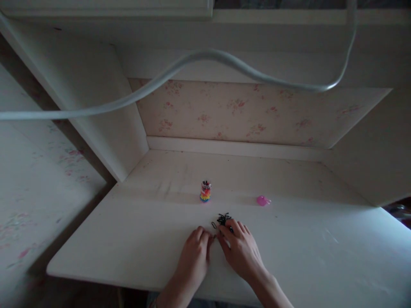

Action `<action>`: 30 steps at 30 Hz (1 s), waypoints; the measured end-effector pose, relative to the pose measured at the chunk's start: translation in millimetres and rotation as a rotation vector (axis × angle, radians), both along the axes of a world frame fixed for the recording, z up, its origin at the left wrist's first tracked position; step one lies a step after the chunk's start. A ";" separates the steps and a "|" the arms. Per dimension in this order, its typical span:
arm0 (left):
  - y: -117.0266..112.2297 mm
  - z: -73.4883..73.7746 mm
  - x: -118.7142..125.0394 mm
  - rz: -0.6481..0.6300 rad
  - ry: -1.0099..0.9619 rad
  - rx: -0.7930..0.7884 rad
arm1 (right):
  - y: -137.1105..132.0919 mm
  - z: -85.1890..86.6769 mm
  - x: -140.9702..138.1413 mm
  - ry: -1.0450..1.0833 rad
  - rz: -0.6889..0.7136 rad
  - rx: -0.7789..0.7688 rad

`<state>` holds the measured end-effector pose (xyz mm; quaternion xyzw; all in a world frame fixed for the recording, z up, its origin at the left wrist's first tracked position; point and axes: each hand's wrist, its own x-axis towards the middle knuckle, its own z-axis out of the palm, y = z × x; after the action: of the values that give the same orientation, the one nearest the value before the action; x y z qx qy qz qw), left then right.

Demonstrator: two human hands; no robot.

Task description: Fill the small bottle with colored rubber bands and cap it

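On the smooth white desk (pixel 122 244), the right hand (pixel 240 247) touches black loops (pixel 222 219).

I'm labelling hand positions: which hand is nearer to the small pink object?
Right. The right hand is on the near side of the small pink object, to its left, not touching it; the left hand lies farther left.

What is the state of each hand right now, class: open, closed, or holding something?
Left hand: curled; whether it holds anything cannot be told.
Right hand: bent, at the small black pile; its grip cannot be told.
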<state>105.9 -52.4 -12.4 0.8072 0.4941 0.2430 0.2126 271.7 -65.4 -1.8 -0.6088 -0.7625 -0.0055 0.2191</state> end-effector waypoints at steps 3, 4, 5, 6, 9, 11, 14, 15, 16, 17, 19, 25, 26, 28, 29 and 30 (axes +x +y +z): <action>8.0 16.0 -5.6 0.025 -0.057 -0.035 | 7.4 -1.2 -9.8 -0.032 -0.007 0.022; 12.7 24.1 -8.4 0.032 -0.076 -0.024 | 9.0 -2.5 -12.0 -0.039 -0.009 0.036; 18.5 33.1 -11.4 0.028 -0.096 0.002 | 10.1 -4.1 -13.6 -0.043 -0.009 0.050; 25.4 42.7 -14.3 0.026 -0.122 0.033 | 10.6 -6.1 -14.7 -0.044 -0.008 0.064; 51.7 71.6 -20.1 0.002 -0.171 0.128 | 9.9 -12.5 -15.8 -0.036 -0.002 0.092; 71.6 88.3 -20.8 -0.017 -0.147 0.185 | 9.0 -15.7 -15.2 -0.021 0.007 0.100; 99.2 107.4 -18.3 -0.008 -0.063 0.286 | 8.5 -17.5 -13.7 0.001 0.012 0.097; 106.8 112.1 -17.3 0.000 -0.017 0.313 | 8.5 -17.5 -13.3 0.007 0.008 0.095; 113.4 116.2 -16.7 0.003 0.033 0.332 | 8.6 -17.3 -13.0 0.014 0.001 0.094; 119.0 119.4 -16.3 0.001 0.085 0.343 | 8.7 -17.1 -12.6 0.020 -0.008 0.092; 127.3 124.0 -16.8 -0.030 0.179 0.344 | 8.8 -16.7 -12.0 0.032 -0.025 0.093; 139.3 126.5 -16.6 -0.183 0.302 0.343 | 8.9 -14.5 -10.5 0.034 -0.033 0.096; 140.4 126.3 -15.5 -0.194 0.302 0.341 | 8.7 -13.7 -10.6 0.035 -0.033 0.099; 142.4 125.9 -13.4 -0.208 0.298 0.325 | 8.2 -12.1 -11.1 0.038 -0.027 0.111; 143.4 125.9 -12.7 -0.213 0.291 0.314 | 7.8 -11.3 -11.3 0.040 -0.019 0.118; 144.5 125.9 -12.4 -0.216 0.280 0.305 | 7.5 -10.5 -11.6 0.042 -0.007 0.124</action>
<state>93.5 92.1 113.5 0.9041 0.3869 0.1763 0.0423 260.2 -57.9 -12.3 -0.5966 -0.7537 -0.0407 0.2725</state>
